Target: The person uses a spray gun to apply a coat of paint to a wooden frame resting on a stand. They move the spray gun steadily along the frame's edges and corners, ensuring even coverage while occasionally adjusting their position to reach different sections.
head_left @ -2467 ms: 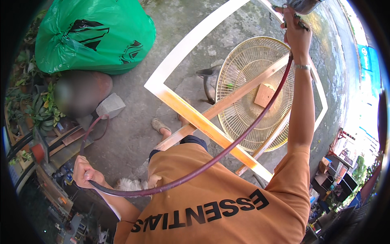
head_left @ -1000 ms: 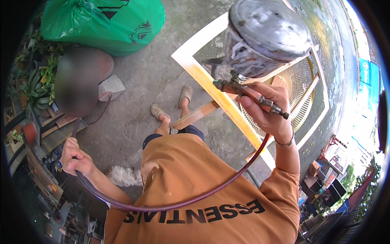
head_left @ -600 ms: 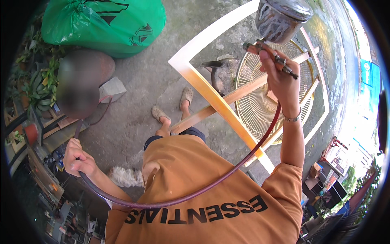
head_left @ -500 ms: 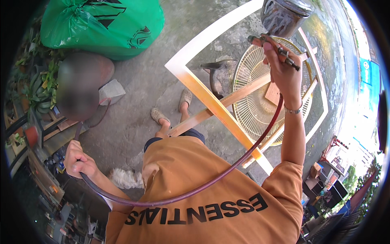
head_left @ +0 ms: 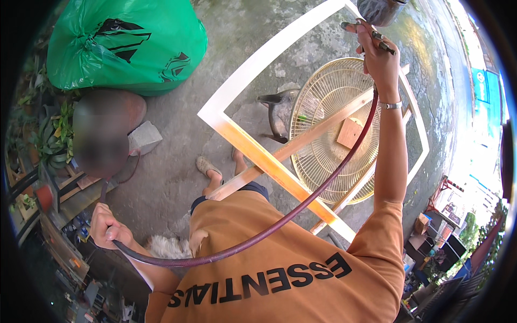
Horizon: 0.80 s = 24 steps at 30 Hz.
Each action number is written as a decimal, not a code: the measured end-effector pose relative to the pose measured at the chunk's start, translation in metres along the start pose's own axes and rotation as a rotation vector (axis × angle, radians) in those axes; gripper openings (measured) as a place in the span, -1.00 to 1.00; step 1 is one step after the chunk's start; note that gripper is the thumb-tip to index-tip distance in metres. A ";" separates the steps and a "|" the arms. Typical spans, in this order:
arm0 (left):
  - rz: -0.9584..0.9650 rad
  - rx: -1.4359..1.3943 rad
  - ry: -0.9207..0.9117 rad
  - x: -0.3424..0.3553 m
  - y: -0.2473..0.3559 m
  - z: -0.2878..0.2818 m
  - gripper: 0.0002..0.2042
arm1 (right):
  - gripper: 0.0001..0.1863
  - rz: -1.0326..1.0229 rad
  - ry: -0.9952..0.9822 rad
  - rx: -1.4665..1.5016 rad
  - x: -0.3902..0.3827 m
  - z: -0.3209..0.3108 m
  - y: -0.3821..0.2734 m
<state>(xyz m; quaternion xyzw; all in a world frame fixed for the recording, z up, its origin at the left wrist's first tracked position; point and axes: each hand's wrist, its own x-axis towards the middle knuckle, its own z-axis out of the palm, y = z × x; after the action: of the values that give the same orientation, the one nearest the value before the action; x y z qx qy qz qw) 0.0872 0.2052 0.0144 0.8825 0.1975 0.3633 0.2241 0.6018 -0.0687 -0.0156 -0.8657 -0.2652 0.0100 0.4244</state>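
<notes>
i'm clamping my right fingers [head_left: 365,40] round the spray gun [head_left: 380,13] near the far end of the frame [head_left: 291,31], left fingers [head_left: 103,219] gripping the hose [head_left: 291,216], its left rail [head_left: 250,62] looking done in white, the orange near rail [head_left: 274,166] seemingly still needing coating.

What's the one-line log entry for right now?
Left hand: gripping hose | Right hand: holding spray gun | Partly white frame: edge overlapping fan grille in view

Place: outdoor yard used as a workshop | I stand on rough concrete ground [head_left: 172,177] | potted plants [head_left: 54,142] to my left | spray gun [head_left: 378,13], part-white wooden frame [head_left: 242,75] ahead | cluttered gear [head_left: 439,245] to my right
</notes>
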 end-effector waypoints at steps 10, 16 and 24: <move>0.009 0.055 -0.005 0.002 0.020 0.021 -0.36 | -0.65 0.008 0.106 -0.143 0.060 -0.018 0.049; -0.035 0.088 0.010 -0.002 0.020 0.024 -0.35 | -0.68 0.093 0.337 -0.048 0.062 -0.031 0.044; -0.140 0.042 -0.134 -0.029 -0.009 -0.011 -0.39 | -0.77 0.145 0.027 0.081 -0.047 -0.024 -0.012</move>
<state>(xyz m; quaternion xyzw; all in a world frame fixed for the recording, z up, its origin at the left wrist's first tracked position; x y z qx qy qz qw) 0.0583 0.2007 0.0005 0.8933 0.2509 0.2825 0.2433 0.5617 -0.1024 -0.0009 -0.8649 -0.1954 0.0396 0.4607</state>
